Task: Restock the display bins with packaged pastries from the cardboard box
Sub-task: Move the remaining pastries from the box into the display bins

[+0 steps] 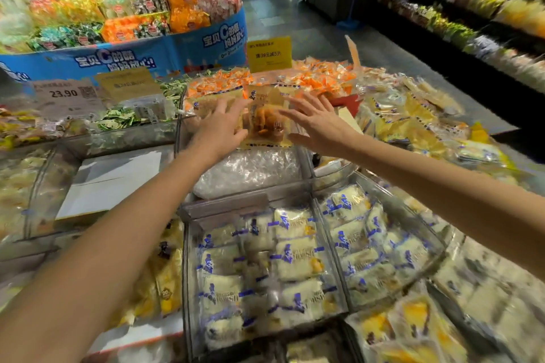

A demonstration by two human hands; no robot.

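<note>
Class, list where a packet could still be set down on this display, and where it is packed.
Free: the white sheet left of the crumpled plastic, and that plastic itself. Crowded: the near bins of white packets and the orange sweets behind.

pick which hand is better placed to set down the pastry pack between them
Left, probably: the left hand lies against the pastry pack along its side; the right hand is splayed, only fingertips at its other edge.

Left hand [219,127], right hand [315,124], forearms [141,215] seemingly bare.
</note>
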